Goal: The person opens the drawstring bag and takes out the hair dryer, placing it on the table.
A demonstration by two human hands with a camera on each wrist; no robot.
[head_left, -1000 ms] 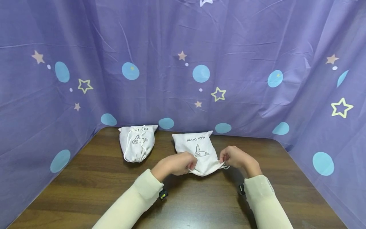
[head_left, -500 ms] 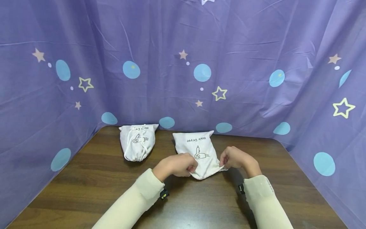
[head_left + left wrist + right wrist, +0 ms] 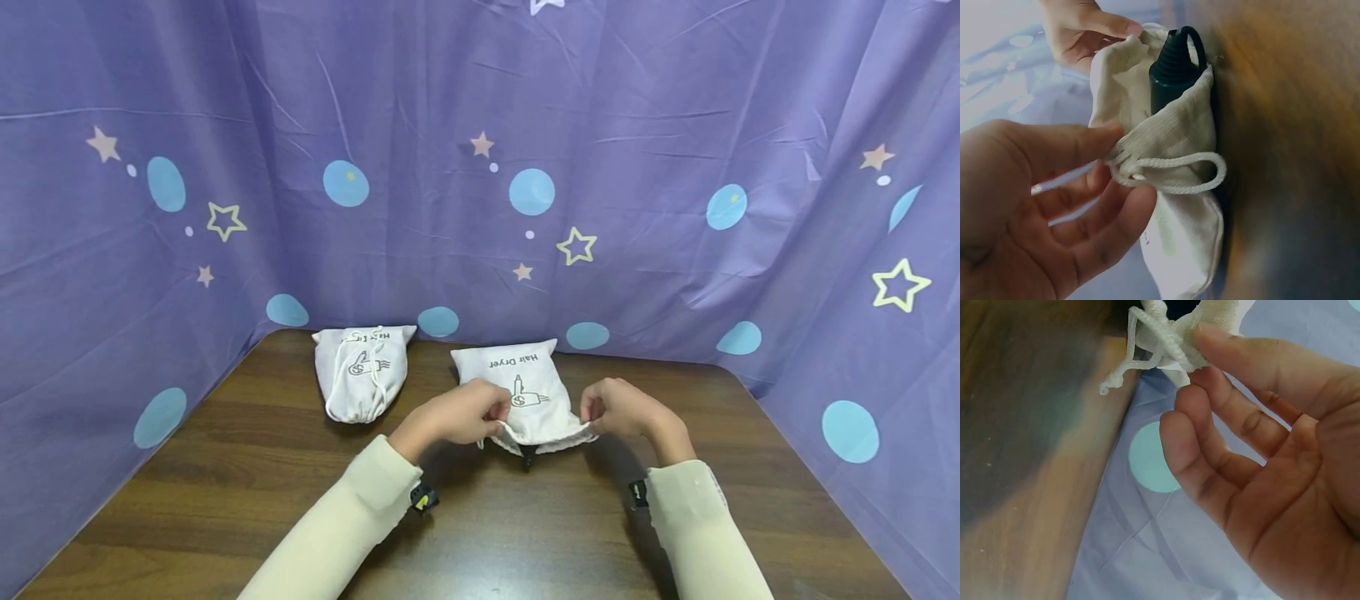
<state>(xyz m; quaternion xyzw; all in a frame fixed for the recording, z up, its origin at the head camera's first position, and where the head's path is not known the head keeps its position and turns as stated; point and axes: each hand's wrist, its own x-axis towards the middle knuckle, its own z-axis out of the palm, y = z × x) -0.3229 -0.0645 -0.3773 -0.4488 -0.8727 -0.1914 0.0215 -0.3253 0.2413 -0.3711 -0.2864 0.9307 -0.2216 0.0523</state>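
Observation:
A white drawstring bag (image 3: 517,367) printed "Hair Dryer" lies on the table, its mouth spread toward the person. My left hand (image 3: 467,412) pinches the left corner of the mouth; in the left wrist view, a loop of white cord (image 3: 1179,172) sticks out beside the fingers. At the opposite corner, my right hand (image 3: 626,412) pinches the rim between thumb and finger, with a knotted cord end (image 3: 1113,381) hanging near it. Inside the open mouth sits a dark hair dryer's handle end (image 3: 1175,69) with a ribbed cord sleeve and loop; the rest is hidden by the cloth.
A second white drawstring bag (image 3: 360,375), cinched shut with its cords lying over the print, rests at the back left of the brown wooden table (image 3: 225,483). A purple curtain (image 3: 450,100) with stars and dots encloses the back and sides.
Both hands have lifted the bag's mouth slightly and moved it back. The rim, lying flat half a second ago, now gapes, and a dark end shows in it. The other bag has stayed put.

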